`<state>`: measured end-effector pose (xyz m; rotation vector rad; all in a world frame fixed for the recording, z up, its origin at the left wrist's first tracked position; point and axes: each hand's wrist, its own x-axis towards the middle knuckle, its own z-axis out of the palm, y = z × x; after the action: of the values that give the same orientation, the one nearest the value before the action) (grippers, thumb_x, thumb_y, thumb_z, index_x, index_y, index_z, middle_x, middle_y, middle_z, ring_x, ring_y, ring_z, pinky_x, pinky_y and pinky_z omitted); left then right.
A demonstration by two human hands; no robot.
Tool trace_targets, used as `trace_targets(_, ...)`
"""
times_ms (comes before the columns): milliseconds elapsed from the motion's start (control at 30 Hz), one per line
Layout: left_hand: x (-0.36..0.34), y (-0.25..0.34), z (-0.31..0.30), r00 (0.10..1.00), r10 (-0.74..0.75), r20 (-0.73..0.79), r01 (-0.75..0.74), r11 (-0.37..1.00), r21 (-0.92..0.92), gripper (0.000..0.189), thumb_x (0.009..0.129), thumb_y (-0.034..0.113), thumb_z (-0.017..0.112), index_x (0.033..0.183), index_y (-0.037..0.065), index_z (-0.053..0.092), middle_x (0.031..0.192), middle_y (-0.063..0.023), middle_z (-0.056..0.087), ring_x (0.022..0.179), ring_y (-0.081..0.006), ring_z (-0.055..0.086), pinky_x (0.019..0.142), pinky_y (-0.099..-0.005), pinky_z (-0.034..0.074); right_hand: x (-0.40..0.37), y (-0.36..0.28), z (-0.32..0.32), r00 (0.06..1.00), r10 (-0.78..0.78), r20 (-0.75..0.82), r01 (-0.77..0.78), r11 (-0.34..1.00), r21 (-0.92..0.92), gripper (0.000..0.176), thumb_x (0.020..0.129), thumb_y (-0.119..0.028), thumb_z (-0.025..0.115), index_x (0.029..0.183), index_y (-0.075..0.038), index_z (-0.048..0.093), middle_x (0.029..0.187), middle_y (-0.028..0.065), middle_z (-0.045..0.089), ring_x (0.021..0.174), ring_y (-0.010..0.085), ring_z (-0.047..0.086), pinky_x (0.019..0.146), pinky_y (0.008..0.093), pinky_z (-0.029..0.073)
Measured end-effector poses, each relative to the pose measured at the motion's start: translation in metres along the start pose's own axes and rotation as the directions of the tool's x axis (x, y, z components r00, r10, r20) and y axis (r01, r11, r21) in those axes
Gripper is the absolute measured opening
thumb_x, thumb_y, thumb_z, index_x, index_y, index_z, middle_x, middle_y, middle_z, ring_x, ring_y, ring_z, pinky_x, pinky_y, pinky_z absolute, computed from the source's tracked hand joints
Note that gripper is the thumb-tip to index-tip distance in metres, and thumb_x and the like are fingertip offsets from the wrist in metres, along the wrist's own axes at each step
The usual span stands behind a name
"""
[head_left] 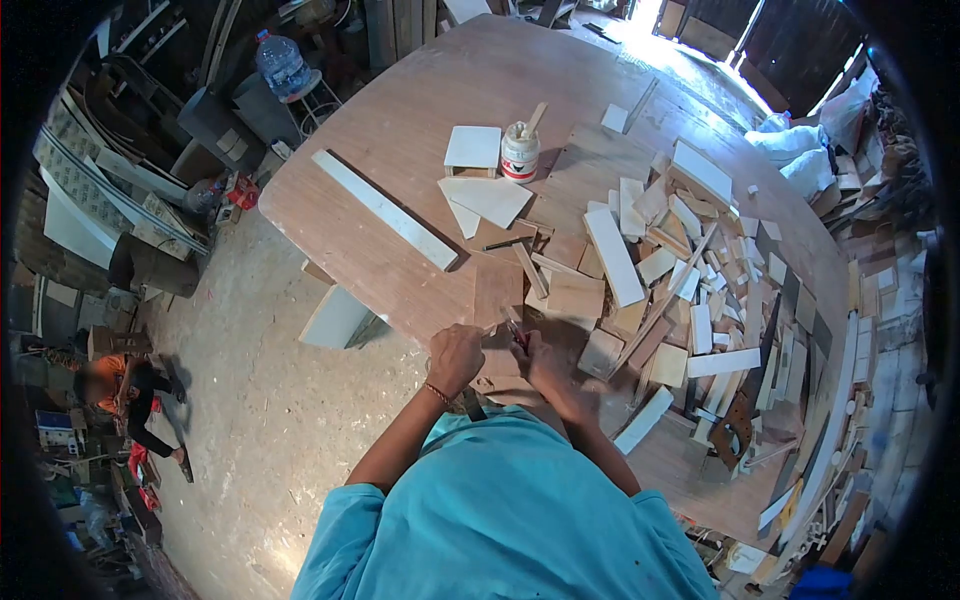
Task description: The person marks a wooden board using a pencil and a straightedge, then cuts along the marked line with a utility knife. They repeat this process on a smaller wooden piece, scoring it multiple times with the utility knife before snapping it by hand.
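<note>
Close to the table edge in front of my body, my left hand (456, 358) is closed, its fingers pressed together near a small pale piece that I cannot make out clearly. Just right of it, my right hand (542, 364) is wrapped round a small red-and-dark hand tool (517, 338), whose exact kind is too small to tell. The tool's tip points up and left, toward the left fingers. Beneath and beyond both hands lies a flat brown wooden board (497, 290).
A heap of wood offcuts (655, 265) covers the table's right side, with a handsaw (732, 432) nearby. A glue jar (520, 155), a white block (472, 147) and a long white strip (385, 210) lie further off. A person in orange (118, 385) sits at the left.
</note>
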<state>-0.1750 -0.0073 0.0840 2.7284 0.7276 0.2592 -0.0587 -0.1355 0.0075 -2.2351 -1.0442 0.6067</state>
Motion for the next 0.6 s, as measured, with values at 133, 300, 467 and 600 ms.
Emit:
trace_targets(133,0.003,0.0,-0.001,0.992,-0.029,-0.119,0.02,0.997,-0.076,0.016,0.067,0.005,0.053,0.079,0.007,0.064,0.07,-0.0146,0.06,0.065,-0.0309,0.06,0.056,-0.0409,0.046,0.0,-0.001,0.01,0.992,0.116,0.039,-0.121,0.979,0.161,0.032,0.087,-0.032,0.049,0.095,0.0,0.047,0.07,0.0188,0.059,0.065,0.0297,0.061,0.06,0.0422,0.044)
trace_targets(300,0.015,-0.003,0.01,0.984,-0.002,-0.176,-0.016,0.995,-0.098,0.019,0.067,0.004,0.05,0.081,0.007,0.063,0.071,-0.0146,0.06,0.067,-0.0304,0.06,0.057,-0.0396,0.046,0.007,-0.003,0.003,0.967,0.248,-0.062,-0.247,0.969,0.013,0.035,0.086,-0.032,0.05,0.097,0.0,0.047,0.07,0.0182,0.06,0.066,0.0303,0.061,0.064,0.0425,0.044)
trace_targets(467,0.039,-0.004,0.027,0.985,0.059,-0.163,-0.07,0.996,-0.062,0.015,0.065,0.005,0.051,0.076,0.006,0.061,0.07,-0.0148,0.059,0.067,-0.0295,0.059,0.056,-0.0385,0.046,0.014,0.013,0.005,0.919,0.368,-0.144,-0.319,0.905,0.281,0.035,0.084,-0.031,0.054,0.096,0.001,0.047,0.071,0.0208,0.058,0.068,0.0357,0.06,0.062,0.0431,0.044)
trace_targets(600,0.043,0.003,0.043,0.966,0.205,-0.157,-0.211,0.977,-0.02,0.006,0.067,0.009,0.052,0.066,0.006,0.058,0.065,-0.0124,0.056,0.061,-0.0284,0.057,0.054,-0.0392,0.044,0.013,0.027,0.01,0.909,0.3,-0.291,-0.261,0.951,0.166,0.032,0.085,-0.028,0.055,0.093,0.002,0.047,0.067,0.0161,0.058,0.059,0.0251,0.06,0.053,0.0364,0.045)
